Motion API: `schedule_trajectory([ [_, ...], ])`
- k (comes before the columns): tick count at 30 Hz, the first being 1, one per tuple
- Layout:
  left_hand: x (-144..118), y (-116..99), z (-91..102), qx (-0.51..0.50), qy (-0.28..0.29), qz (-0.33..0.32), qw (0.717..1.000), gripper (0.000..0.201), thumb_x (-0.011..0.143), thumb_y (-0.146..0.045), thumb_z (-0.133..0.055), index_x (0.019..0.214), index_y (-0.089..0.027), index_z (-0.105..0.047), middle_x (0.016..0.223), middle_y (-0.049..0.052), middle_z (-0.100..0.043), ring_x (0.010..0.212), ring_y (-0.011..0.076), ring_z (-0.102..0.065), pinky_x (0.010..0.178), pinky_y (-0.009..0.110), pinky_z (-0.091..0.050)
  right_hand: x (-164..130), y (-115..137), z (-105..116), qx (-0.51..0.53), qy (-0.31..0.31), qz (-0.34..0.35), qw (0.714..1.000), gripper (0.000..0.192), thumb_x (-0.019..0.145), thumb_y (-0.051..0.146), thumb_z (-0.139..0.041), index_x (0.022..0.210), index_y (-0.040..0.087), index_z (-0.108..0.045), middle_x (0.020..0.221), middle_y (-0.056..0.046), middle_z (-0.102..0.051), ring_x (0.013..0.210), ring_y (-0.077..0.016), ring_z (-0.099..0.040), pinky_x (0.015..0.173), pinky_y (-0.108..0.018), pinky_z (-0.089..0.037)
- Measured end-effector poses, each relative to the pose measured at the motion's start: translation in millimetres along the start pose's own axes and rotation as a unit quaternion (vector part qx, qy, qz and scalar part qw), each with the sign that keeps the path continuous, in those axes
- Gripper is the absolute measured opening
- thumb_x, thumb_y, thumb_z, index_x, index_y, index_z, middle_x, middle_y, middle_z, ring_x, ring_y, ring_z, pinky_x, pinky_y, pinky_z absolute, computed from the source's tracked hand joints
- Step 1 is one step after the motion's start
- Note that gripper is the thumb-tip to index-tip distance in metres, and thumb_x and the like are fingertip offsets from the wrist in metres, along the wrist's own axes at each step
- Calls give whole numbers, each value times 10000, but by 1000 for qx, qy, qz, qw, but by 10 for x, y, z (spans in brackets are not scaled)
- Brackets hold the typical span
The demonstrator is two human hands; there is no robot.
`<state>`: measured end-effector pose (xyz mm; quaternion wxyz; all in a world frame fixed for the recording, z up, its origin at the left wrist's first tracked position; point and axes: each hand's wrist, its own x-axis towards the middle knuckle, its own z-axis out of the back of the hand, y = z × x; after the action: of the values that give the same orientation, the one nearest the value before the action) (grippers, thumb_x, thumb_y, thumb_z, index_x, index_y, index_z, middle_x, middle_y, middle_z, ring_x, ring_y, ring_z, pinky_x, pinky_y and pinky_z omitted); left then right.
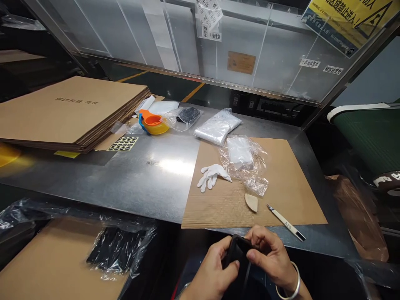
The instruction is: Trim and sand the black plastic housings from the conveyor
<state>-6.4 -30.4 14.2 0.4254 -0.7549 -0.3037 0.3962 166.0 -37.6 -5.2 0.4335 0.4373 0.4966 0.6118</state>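
At the table's near edge, my left hand (214, 268) grips a black, case-like item (237, 255) with a raised rim, its thumb pressed on the inner face. My right hand (270, 257) pinches the opposite side of the same item near its top; a bangle is on that wrist. The item's lower part is dark and hard to make out. Just beyond my hands, a pale-handled craft knife (286, 223) marked A26 lies across the edge of a cardboard sheet (290, 183). On the sheet are a beige wedge-shaped piece (251, 203), a white glove (214, 175) and a clear plastic bag (254, 183).
Flat cardboard is stacked (68, 112) at the left, beside a sheet of round black stickers (124, 143). Farther back are orange and yellow cups (158, 128) and a plastic-wrapped packet (217, 126). Black items in plastic (115, 252) sit lower left. A transparent panel (275, 46) spans the back.
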Motion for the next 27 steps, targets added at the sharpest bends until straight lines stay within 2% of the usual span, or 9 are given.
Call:
schedule_trajectory([
  [5, 18, 14, 17, -3, 4, -9, 1000, 112, 710, -214, -608, 796, -146, -584, 757, 35, -564, 780, 190, -499, 727, 285, -407, 14, 15, 31, -40, 8, 6, 999, 187, 785, 363, -618, 909, 225, -593, 706, 20, -498, 587, -104, -439, 536, -231, -369],
  [9, 40, 83, 15, -57, 5, -9, 998, 188, 734, -290, -642, 855, -148, -626, 803, 42, -604, 806, 180, -530, 760, 271, -420, 13, -18, 2, -5, -4, -17, 1000, 226, 789, 379, -610, 722, 197, -494, 707, 13, -526, 585, -101, -483, 527, -225, -405],
  [11, 69, 146, 9, -147, 10, 48, 988, 294, 785, -405, -574, 906, -145, -639, 825, 58, -629, 765, 169, -569, 726, 267, -448, 7, -71, -24, -14, -21, -35, 999, 297, 815, 399, -574, 668, 197, -415, 762, -7, -573, 570, -94, -518, 510, -217, -436],
  [13, 110, 202, 7, -248, 29, 139, 958, 471, 826, -531, -435, 927, -123, -647, 823, 83, -648, 655, 156, -600, 609, 252, -474, 2, -154, -7, -92, -48, -41, 994, 298, 858, 425, -503, 686, 195, -420, 846, -37, -617, 554, -91, -549, 499, -217, -464],
  [16, 180, 229, 24, -323, 59, 230, 916, 665, 840, -600, -298, 853, -41, -659, 670, 104, -640, 480, 126, -584, 445, 200, -435, 1, -341, 177, -220, -101, -39, 969, 293, 913, 435, -372, 899, 188, -530, 880, -59, -638, 630, -129, -596, 577, -260, -504],
  [19, 240, 192, 67, -380, 15, 211, 900, 630, 864, -549, -298, 754, -38, -651, 604, 70, -608, 456, 106, -559, 447, 194, -446, -16, -579, 522, -319, -183, -55, 928, 343, 906, 425, -369, 1088, 184, -533, 996, -108, -603, 861, -219, -575, 765, -396, -469],
  [21, 266, 167, 100, -429, -15, 185, 884, 574, 873, -518, -315, 753, -61, -641, 681, 59, -618, 499, 109, -563, 477, 214, -469, -47, -732, 746, -393, -227, -67, 889, 393, 860, 468, -427, 1060, 158, -564, 1003, -150, -567, 930, -291, -509, 824, -501, -396],
  [23, 277, 159, 127, -458, -20, 179, 871, 544, 873, -512, -327, 766, -75, -633, 712, 55, -616, 524, 116, -564, 489, 226, -474, -86, -856, 903, -448, -239, -75, 858, 411, 828, 501, -452, 971, 146, -603, 914, -158, -551, 896, -323, -476, 810, -544, -363],
  [27, 269, 170, 146, -479, -26, 166, 862, 504, 869, -509, -346, 788, -96, -623, 709, 54, -611, 537, 126, -563, 502, 239, -474, -134, -973, 995, -506, -219, -74, 831, 413, 853, 512, -378, 796, 166, -596, 758, -129, -531, 769, -303, -477, 743, -511, -389],
])
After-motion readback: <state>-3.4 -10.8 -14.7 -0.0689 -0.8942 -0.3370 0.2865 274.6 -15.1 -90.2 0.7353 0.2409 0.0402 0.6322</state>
